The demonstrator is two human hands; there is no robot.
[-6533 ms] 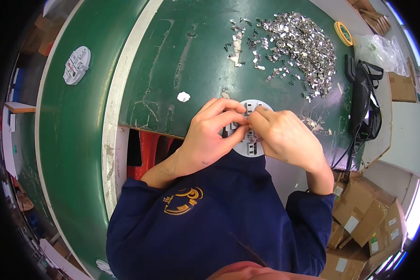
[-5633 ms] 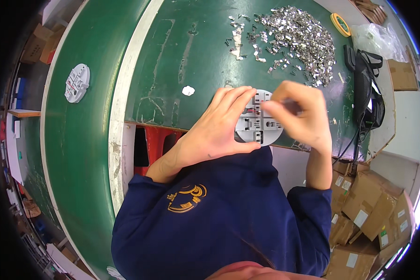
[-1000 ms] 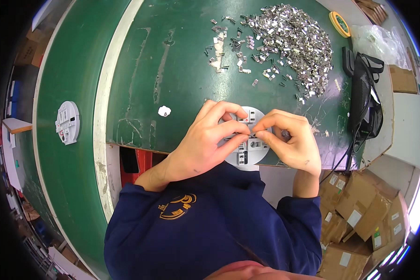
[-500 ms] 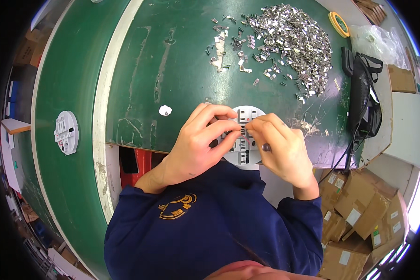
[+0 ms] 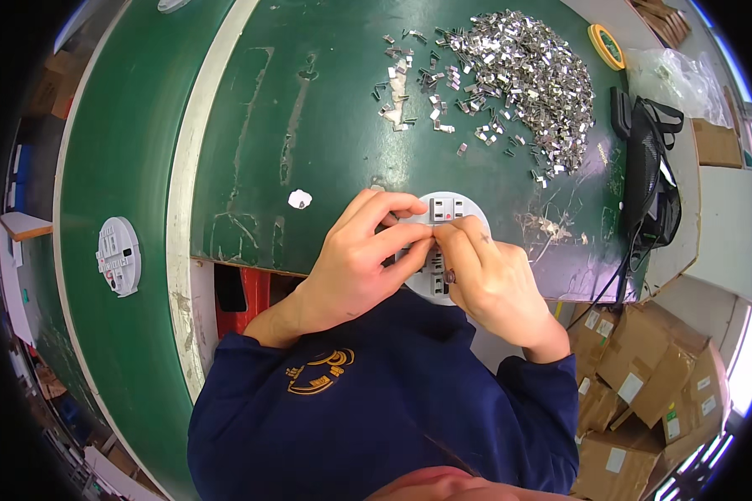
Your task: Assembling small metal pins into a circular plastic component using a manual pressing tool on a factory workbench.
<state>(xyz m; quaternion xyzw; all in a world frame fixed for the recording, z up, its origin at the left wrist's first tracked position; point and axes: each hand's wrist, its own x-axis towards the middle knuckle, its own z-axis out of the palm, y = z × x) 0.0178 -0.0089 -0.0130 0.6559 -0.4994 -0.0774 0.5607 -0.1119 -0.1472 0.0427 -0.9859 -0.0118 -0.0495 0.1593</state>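
Observation:
A round white plastic part (image 5: 449, 206) with square slots lies at the table's near edge, its middle covered by my fingers. My left hand (image 5: 361, 250) reaches over its left side, thumb and index finger pinched together. From the right, my right hand (image 5: 495, 275) meets it, fingertips bent down and touching the left ones above the part. Whatever lies between the fingertips is too small and covered to make out. Further off spreads a heap of small bent metal clips (image 5: 530, 83), with several loose ones at its left.
A white paper scrap (image 5: 299, 199) lies left of my hands. Another round white part (image 5: 119, 257) sits on the green belt (image 5: 142, 167) at left. To the right are a black mesh bag (image 5: 647, 179), a yellow tape roll (image 5: 607, 47) and cardboard boxes (image 5: 643, 351).
My right hand has shifted slightly left and rolled inward, so its fingertips now meet the left ones. The round part has moved a little to the right. The left hand stays almost in place.

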